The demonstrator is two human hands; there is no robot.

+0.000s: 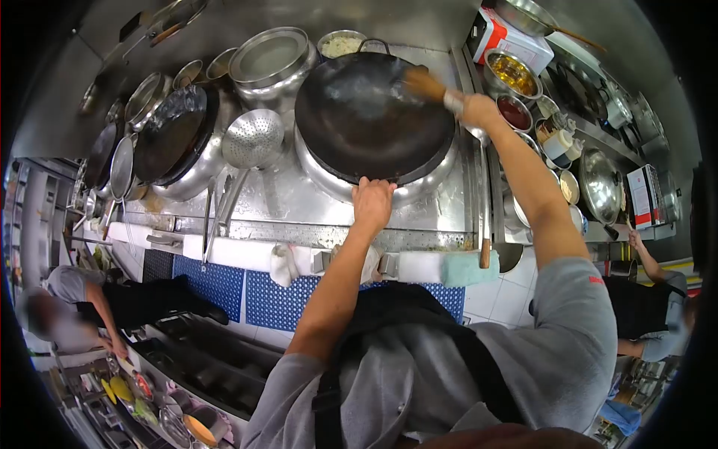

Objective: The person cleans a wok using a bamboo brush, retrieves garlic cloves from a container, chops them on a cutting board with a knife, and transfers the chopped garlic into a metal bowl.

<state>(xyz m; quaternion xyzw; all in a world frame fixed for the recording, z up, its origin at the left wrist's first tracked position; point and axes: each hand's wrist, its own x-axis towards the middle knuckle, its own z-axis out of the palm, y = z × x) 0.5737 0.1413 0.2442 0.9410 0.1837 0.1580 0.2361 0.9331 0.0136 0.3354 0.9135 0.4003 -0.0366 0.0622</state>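
Note:
A large dark wok (366, 123) sits tilted on a round steel burner ring (329, 170), with pale haze or sheen on its inside. My left hand (373, 202) is closed on the near rim of the wok, fingers curled over the edge. My right hand (479, 112) is closed around a bamboo wok brush (425, 85), whose bristles are blurred over the wok's upper right side. A perforated strainer ladle (254, 139) lies left of the wok. To the right, a long-handled tool (485, 202) with a wooden end lies along the counter.
More woks (173, 135) stand at the left. Beyond the burner are a lidded steel pot (271, 63) and a bowl of white food (342, 45). Bowls of yellow liquid (514, 73) and red sauce (514, 112) stand right. Two co-workers, one person (97, 299) left, another person (643, 299) right, are nearby.

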